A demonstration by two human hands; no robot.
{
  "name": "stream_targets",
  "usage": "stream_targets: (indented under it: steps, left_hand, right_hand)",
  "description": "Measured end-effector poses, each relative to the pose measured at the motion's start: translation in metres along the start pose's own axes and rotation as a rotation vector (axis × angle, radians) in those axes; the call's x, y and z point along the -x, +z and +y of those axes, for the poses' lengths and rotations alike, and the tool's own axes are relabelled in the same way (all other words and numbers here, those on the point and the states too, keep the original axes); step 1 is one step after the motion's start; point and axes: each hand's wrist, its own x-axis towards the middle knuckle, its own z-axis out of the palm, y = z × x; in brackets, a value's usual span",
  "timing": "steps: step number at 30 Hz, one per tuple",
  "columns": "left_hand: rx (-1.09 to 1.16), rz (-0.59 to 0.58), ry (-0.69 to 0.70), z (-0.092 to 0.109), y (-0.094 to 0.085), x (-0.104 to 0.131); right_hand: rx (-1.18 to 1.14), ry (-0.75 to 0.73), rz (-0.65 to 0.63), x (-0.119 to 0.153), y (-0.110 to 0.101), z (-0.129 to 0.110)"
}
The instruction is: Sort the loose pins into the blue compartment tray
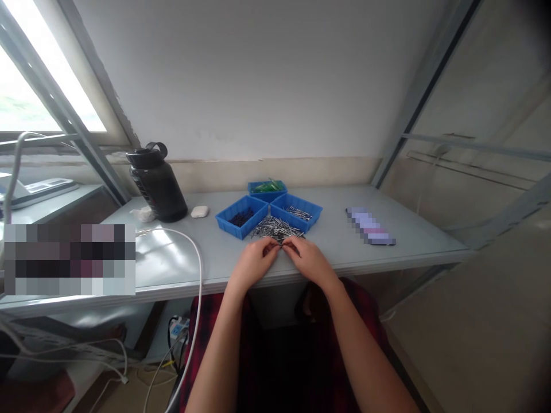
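My left hand [258, 259] and my right hand [306, 258] meet above the table's front part, fingertips pinched close together. Whatever small dark piece lies between them is too small to name. Right behind the fingers spreads a pile of thin metal-and-dark sticks [279, 227]. Around the pile stand three blue bins: the left bin [236, 229] holds small dark pieces [241, 218], the right bin [316, 215] holds thin silvery sticks [299, 213], and the back bin [267, 195] holds green pieces [269, 186].
A large dark bottle [158, 186] stands at the left back beside a white earphone case [200, 212] and crumpled tissue [143, 214]. A phone [370, 228] lies to the right. A white cable [198, 287] hangs over the table's front edge. Metal posts [426, 94] flank the table.
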Motion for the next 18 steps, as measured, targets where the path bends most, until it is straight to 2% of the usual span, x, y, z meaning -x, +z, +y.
stream_targets:
  steps: [6, 9, 13, 18]
  left_hand:
    - [-0.067, 0.000, 0.022, 0.0007, -0.0001, 0.0008]
    - [-0.043, 0.003, 0.006, 0.0014, -0.0002, 0.0011]
    - [-0.013, 0.009, 0.017, 0.0027, -0.0008, 0.0015]
    - [-0.007, -0.002, 0.010, 0.0034, -0.0010, 0.0010]
  right_hand:
    - [-0.080, 0.035, 0.001, 0.0012, -0.0013, -0.0008]
    - [-0.064, 0.064, 0.000, -0.0007, -0.0012, -0.0010]
    - [-0.027, 0.016, -0.015, -0.0013, -0.0013, -0.0005]
    - [-0.076, 0.052, -0.003, 0.0004, -0.0008, 0.0002]
